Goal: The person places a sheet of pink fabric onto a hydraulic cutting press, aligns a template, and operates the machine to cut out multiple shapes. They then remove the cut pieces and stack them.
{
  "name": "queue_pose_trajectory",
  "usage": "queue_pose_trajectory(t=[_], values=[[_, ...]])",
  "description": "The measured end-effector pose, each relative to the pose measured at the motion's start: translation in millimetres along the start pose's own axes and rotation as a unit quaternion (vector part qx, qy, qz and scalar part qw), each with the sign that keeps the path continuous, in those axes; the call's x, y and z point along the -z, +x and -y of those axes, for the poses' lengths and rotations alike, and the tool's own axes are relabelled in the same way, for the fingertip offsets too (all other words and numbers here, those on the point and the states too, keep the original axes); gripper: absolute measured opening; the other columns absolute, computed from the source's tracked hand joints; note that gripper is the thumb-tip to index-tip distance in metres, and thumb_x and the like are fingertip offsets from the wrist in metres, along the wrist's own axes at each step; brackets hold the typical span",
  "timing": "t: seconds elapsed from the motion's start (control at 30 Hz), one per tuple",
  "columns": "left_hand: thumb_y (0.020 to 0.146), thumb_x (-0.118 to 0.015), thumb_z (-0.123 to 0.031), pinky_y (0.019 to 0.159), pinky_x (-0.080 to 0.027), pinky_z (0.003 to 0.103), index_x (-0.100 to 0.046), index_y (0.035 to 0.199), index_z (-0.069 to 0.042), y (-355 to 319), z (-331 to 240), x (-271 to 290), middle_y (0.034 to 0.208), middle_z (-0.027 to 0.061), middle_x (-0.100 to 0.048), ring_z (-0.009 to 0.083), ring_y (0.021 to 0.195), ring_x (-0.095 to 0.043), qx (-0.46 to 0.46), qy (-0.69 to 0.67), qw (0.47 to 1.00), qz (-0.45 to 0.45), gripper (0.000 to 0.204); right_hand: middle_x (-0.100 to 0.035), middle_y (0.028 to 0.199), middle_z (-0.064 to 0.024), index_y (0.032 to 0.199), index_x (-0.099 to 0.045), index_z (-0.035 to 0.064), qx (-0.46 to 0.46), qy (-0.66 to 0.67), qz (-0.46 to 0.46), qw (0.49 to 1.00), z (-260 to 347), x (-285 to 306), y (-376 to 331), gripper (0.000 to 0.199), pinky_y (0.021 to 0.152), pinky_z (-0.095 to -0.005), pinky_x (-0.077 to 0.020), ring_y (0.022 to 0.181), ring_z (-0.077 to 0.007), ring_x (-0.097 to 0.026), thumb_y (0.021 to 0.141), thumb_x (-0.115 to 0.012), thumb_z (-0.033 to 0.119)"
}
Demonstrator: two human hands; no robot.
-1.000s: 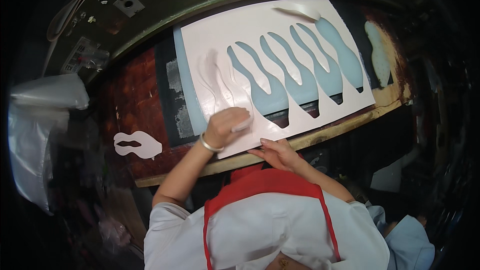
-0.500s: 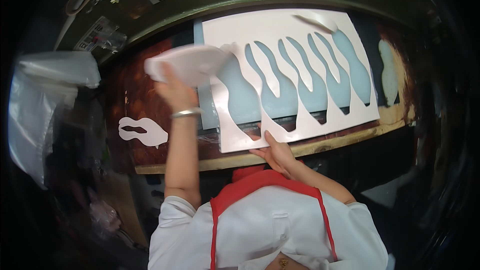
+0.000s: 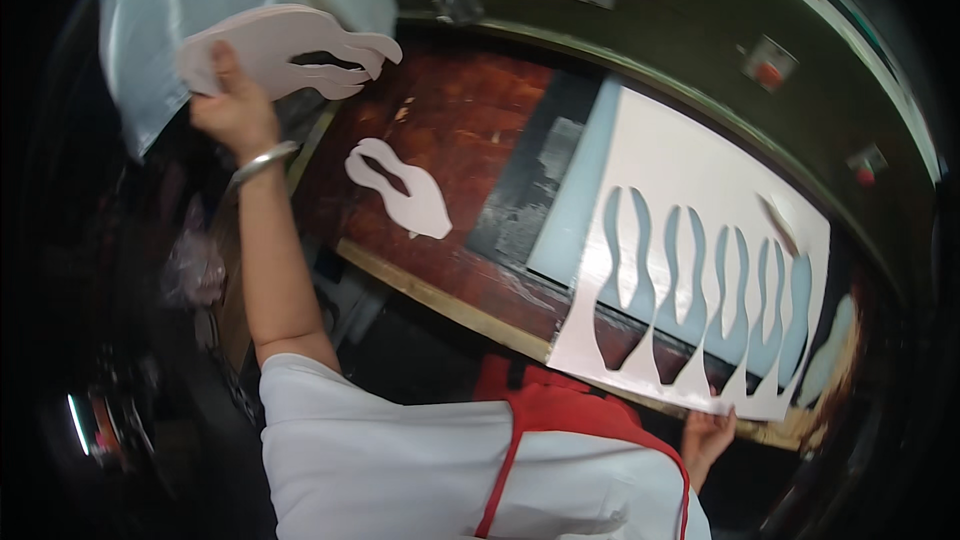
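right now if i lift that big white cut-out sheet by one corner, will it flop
Probably yes: the big white cut-out sheet looks thin, and only narrow strips remain between its slots. Likely light, since the right hand pins just its pointed lower edge. Those points might tear or bend.

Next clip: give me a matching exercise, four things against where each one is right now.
Things:
1. stack of cut-out shapes
2. single cut-out shape
3. white sheet with wavy holes
4. bangle

Places:
a. lying alone on the red-brown table
b. on the left wrist
c. raised in the left hand
d. near edge touched by the right hand

Pairs: 1-c, 2-a, 3-d, 4-b
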State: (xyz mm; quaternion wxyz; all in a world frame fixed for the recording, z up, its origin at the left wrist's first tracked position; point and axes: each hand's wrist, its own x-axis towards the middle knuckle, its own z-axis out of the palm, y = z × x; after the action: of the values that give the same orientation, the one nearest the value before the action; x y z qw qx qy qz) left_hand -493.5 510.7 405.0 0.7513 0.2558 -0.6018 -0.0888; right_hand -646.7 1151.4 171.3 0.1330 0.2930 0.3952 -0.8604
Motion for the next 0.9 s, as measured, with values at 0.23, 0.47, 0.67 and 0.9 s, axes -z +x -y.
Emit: queue_pose_trajectory(t=[0.23,0.47,0.67,0.9], values=[[0.072,-0.065,-0.002,0.083,-0.053,0.038,-0.065,0.106,-0.005,-182.0,60.1,66.9,0.103,0.0127,-0.066,0.0307,0.096,-0.064,-0.168,0.069,0.832,0.525,0.035,-0.056,0.112,-0.0157,0.119,-0.049,-0.0004,0.033,-0.116,-0.016,0.993,8.3,4.1,16.7,0.042,0.097,-0.0422,-0.0465,0.113,-0.0284,-0.054,0.093,-0.056,0.031],[0.073,-0.069,-0.009,0.098,-0.043,0.043,-0.06,0.11,-0.003,-231.5,55.9,103.3,0.118,0.0179,-0.057,0.0348,0.115,-0.053,-0.035,0.137,0.791,0.595,0.039,-0.062,0.1,-0.0144,0.113,-0.05,-0.0057,0.047,-0.38,-0.015,0.924,17.4,0.6,-29.7,0.043,0.073,-0.0342,-0.0573,0.084,-0.0235,-0.065,0.096,-0.052,0.033],[0.08,-0.068,-0.025,0.109,-0.028,0.047,-0.055,0.12,0.001,-241.4,-29.4,75.4,0.128,0.019,-0.051,0.0343,0.125,-0.044,-0.001,0.181,0.772,0.609,0.049,-0.063,0.08,-0.0147,0.091,-0.057,-0.0068,-0.118,-0.429,0.165,0.88,58.0,-4.2,-73.9,0.036,0.062,-0.0304,-0.0538,0.068,-0.0207,-0.064,0.093,-0.056,0.029],[0.087,-0.06,-0.022,0.112,-0.02,0.051,-0.043,0.136,-0.005,-326.8,-136.0,-51.4,0.14,0.0225,-0.038,0.0369,0.133,-0.033,-0.047,0.005,0.746,0.664,0.055,-0.067,0.075,-0.0124,0.084,-0.065,-0.0042,0.167,-0.5,0.08,0.846,183.3,11.6,7.7,0.026,0.064,-0.0246,-0.0517,0.065,-0.0157,-0.064,0.091,-0.061,0.02]])
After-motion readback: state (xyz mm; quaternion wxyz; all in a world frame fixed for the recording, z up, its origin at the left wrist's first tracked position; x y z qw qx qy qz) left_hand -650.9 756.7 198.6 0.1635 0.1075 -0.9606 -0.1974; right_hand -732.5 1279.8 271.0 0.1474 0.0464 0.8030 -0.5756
